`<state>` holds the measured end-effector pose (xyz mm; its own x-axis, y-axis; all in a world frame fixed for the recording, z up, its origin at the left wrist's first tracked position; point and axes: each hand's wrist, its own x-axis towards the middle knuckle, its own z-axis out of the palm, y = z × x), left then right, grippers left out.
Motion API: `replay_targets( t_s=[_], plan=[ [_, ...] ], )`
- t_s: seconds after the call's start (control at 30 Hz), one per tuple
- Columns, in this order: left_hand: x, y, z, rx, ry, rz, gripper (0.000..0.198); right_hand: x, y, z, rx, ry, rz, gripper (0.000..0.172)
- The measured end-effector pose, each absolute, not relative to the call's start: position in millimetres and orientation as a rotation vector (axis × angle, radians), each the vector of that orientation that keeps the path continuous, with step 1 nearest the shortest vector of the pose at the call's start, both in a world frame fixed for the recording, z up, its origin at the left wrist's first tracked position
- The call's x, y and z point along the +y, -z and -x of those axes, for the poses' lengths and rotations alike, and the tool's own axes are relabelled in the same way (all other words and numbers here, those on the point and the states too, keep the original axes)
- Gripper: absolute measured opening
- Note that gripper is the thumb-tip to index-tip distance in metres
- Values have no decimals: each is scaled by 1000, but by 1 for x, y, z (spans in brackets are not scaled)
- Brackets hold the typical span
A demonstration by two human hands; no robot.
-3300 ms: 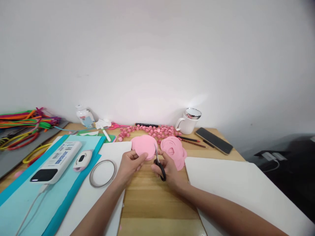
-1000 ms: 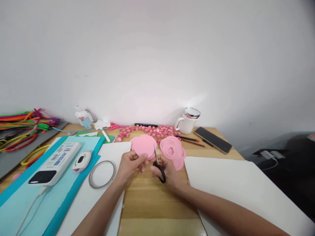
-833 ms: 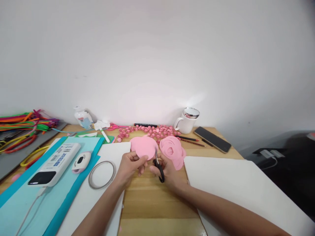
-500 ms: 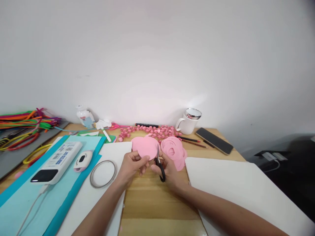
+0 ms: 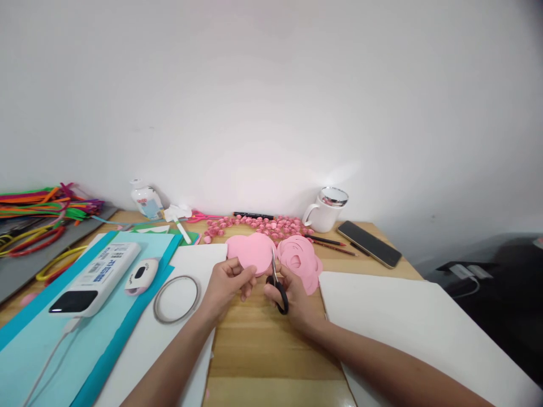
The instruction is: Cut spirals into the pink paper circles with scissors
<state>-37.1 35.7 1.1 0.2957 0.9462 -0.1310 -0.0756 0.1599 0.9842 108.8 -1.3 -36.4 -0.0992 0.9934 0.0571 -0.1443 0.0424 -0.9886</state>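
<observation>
Between the thumb and fingers of my left hand [image 5: 230, 285] is a round pink paper disc [image 5: 257, 253], held up above the table. My right hand [image 5: 292, 294] is closed around black-handled scissors [image 5: 281, 297], whose blades point up along the disc's right edge. Whether the blades touch the paper I cannot tell. Behind the held disc lies another pink paper piece [image 5: 235, 245]. Just beyond my right hand is a pile of pink paper circles and spiral cutouts [image 5: 303, 260].
Many small pink paper rolls [image 5: 275, 226] lie along the wall. A white mug [image 5: 326, 210] and a phone [image 5: 370, 243] stand and lie at right. A tape roll [image 5: 177, 298], power bank [image 5: 95, 280] and white sheets [image 5: 407, 316] flank my arms; pipe cleaners [image 5: 46, 206] lie far left.
The scissors' handle has shifted slightly right, and the blades have tilted a little in my right hand. My left hand keeps its hold on the disc.
</observation>
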Motion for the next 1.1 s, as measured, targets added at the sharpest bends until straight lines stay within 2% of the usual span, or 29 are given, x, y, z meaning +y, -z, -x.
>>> replay_targets(
  t_s=[0.2,0.53,1.1],
  plan=[
    [36,-2,36,984,-924,-1162,26,-2,41,-107,-1192,-1343,1069,27],
    [38,3,39,1066,-911,-1245,31,1,32,-106,-1182,-1319,994,41],
    [37,0,39,1083,-928,-1317,33,-1,34,-109,-1203,-1321,1036,34]
  ],
)
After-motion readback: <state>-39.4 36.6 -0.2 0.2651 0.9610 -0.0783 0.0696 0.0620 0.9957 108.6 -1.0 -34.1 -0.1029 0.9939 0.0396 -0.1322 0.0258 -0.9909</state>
